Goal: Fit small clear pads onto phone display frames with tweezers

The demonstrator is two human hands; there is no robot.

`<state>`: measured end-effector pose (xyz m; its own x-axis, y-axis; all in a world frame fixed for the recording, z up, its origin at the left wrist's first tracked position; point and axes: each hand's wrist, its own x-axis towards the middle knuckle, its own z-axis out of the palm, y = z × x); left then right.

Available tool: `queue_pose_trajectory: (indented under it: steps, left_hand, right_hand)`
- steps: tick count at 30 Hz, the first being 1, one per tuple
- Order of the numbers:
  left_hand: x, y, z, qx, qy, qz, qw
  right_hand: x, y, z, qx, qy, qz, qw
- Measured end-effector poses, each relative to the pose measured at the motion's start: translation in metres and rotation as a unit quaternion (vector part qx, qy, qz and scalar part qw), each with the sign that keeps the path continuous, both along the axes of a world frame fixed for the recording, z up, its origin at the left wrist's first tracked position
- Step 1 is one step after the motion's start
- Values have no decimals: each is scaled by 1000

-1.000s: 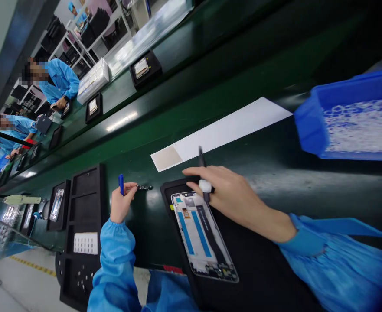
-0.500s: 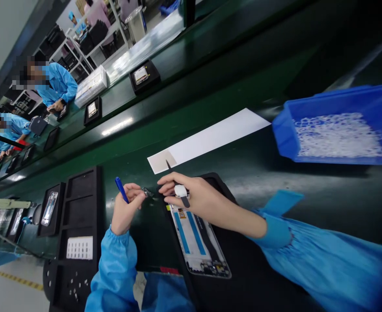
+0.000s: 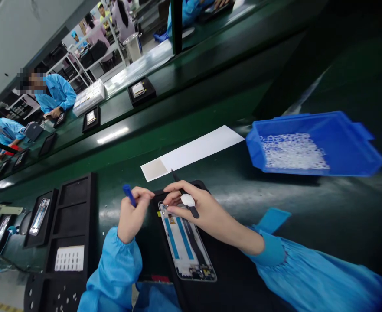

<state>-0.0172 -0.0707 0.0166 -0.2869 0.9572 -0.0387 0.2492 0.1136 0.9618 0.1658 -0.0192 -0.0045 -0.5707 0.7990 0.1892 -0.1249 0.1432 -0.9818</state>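
Phone frame (image 3: 188, 247) beneath right hand (image 3: 204, 206)

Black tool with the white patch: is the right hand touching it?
Touching: the head view shows the right hand gripping the black tool, its tip sticking out.

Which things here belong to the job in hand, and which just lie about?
Seemingly in the job:
- left hand with blue tool
- right hand with dark tool
- phone frame
- black tray beneath

Lying by, untouched:
- blue bin
- white strip
- compartment tray
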Motion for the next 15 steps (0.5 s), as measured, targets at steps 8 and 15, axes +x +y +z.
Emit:
queue_pose_trajectory:
  steps: [8, 15]
  left_hand:
    - [34, -21, -18, 203, 74, 138, 967]
    - [33, -21, -29, 163, 56, 97, 980]
  right_hand:
    - [2, -16, -10, 137, -32, -96, 985]
    - [2, -19, -13, 102, -5, -85, 991]
